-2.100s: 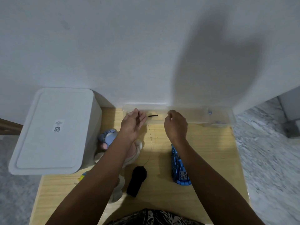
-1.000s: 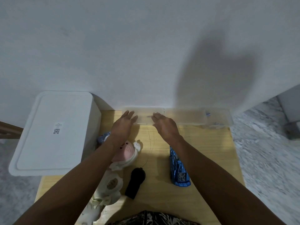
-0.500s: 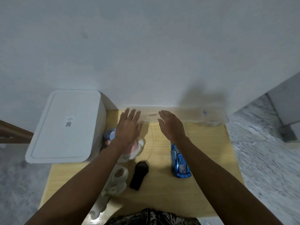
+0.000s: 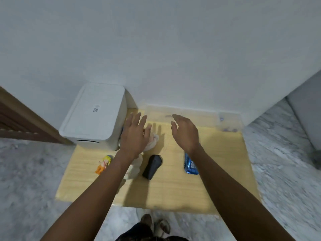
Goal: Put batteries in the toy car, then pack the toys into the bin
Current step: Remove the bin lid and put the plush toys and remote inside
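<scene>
A pale wooden tabletop (image 4: 217, 171) is being shown set against a white wall (image 4: 156, 49), with grey marbled floor (image 4: 26, 180) around it. At its far left corner a white bin (image 4: 94, 117) is sitting with its lid closed and a small label on top. Along the far edge, against the wall, a long clear plastic case (image 4: 196, 117) is lying, with small blue-grey pieces visible at its right end; what they are cannot be told. 2 bare forearms are being held out over the tabletop. The left hand (image 4: 135, 136) is being held flat with fingers spread, nothing in it, above a pale plush toy (image 4: 134, 168) that is largely hidden beneath the hand and arm. The right hand (image 4: 185, 133) is being held loosely open, fingers slightly curled, also empty, near the clear case. A blue toy car (image 4: 190, 166) is lying on the tabletop just under the right wrist, partly covered by it. Between the arms a black remote (image 4: 152, 166) is lying tilted. Left of the plush toy, a small yellow and orange figure (image 4: 103, 164) is lying near the bin's front.
</scene>
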